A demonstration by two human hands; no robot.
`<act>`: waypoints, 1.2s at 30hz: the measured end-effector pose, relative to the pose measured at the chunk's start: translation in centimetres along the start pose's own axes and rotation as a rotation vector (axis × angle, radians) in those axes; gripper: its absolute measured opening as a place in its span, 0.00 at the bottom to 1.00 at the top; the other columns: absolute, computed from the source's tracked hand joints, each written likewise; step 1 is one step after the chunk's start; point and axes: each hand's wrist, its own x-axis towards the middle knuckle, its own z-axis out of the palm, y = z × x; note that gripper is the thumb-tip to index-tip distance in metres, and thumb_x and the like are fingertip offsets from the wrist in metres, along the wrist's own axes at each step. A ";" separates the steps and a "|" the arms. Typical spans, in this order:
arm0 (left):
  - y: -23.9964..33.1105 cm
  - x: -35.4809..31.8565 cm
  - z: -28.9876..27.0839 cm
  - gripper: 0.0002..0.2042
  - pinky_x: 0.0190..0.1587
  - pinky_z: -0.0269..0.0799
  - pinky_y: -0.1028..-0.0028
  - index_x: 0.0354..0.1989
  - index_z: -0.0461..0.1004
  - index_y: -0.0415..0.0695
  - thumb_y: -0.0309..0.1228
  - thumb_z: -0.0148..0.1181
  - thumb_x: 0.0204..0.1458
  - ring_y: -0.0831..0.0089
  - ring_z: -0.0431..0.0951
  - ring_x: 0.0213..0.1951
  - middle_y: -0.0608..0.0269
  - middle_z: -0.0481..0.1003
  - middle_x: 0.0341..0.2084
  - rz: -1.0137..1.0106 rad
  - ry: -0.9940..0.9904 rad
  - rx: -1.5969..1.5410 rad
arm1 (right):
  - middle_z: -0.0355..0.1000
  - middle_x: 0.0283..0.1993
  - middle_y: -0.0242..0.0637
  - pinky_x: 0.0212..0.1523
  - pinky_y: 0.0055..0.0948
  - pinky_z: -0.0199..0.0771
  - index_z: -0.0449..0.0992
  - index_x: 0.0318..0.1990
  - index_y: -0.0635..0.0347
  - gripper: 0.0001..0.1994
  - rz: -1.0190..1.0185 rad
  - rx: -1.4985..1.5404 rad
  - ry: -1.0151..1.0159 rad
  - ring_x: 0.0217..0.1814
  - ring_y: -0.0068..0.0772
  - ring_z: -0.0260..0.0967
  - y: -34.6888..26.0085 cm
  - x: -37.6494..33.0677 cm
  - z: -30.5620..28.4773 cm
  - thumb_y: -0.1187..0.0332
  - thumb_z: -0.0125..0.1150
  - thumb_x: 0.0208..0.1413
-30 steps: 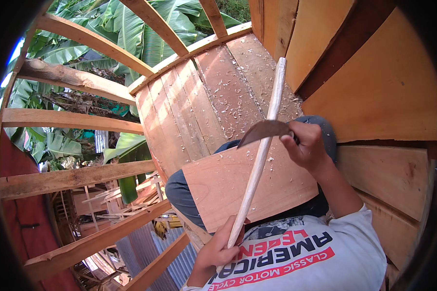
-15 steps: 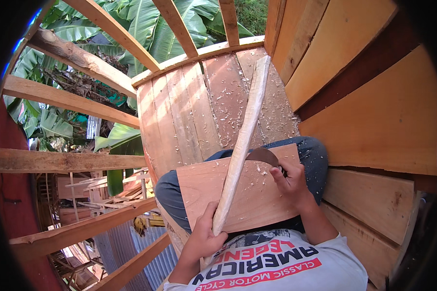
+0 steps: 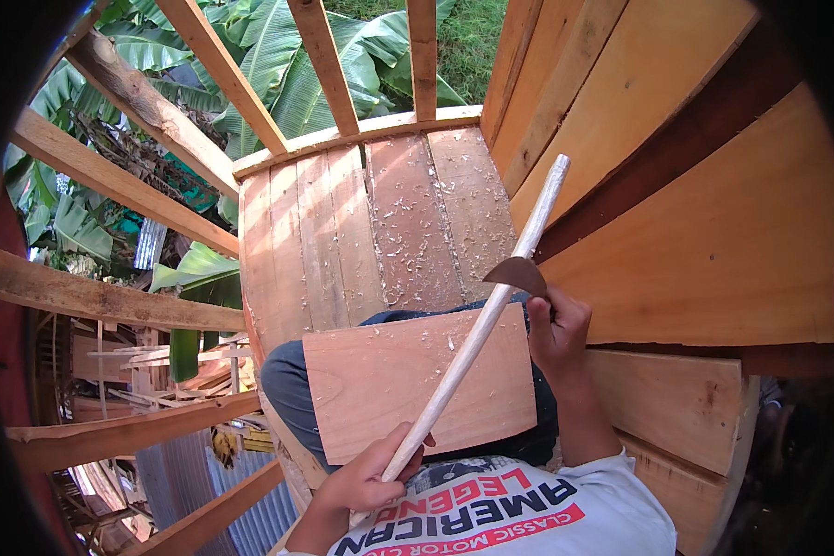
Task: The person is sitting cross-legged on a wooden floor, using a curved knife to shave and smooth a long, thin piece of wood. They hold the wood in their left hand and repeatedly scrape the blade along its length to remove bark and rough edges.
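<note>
Left hand, fingers clamped on a stick slanting over a board; right hand, fingers clamped on a knife crossing the stick. Apparently shaving; another stroke calls for steadiness.

We see bright daylight, which enters from the open left side and puts pale patches on the floor. The corners are black, and the floor's far edge looks curved.

Board on lap; stick over board, seven to one o'clock; blade over stick. Shavings on floor planks, twelve. Wall, three. Beyond rails, nine, probably lumber.
</note>
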 end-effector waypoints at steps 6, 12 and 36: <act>0.6 -1.2 -0.7 0.32 0.33 0.59 0.77 0.54 0.59 0.35 0.28 0.52 0.34 0.76 0.62 0.28 0.67 0.61 0.25 -0.002 0.051 0.072 | 0.59 0.15 0.43 0.18 0.33 0.59 0.67 0.21 0.63 0.23 0.029 0.021 -0.040 0.16 0.45 0.64 -0.2 0.2 0.4 0.51 0.57 0.59; -0.1 -1.9 -1.2 0.31 0.35 0.60 0.77 0.55 0.61 0.36 0.28 0.53 0.35 0.75 0.63 0.29 0.66 0.62 0.25 -0.005 0.001 0.086 | 0.60 0.15 0.41 0.18 0.33 0.60 0.68 0.20 0.60 0.23 0.135 0.167 0.017 0.16 0.43 0.65 1.3 1.4 0.3 0.49 0.57 0.58; -0.1 0.6 -1.0 0.27 0.34 0.66 0.74 0.50 0.65 0.37 0.20 0.58 0.35 0.70 0.72 0.28 0.55 0.68 0.24 0.259 0.756 0.533 | 0.60 0.13 0.29 0.16 0.21 0.56 0.67 0.21 0.63 0.26 0.221 0.182 -0.402 0.15 0.17 0.59 0.7 -8.5 2.8 0.52 0.47 0.65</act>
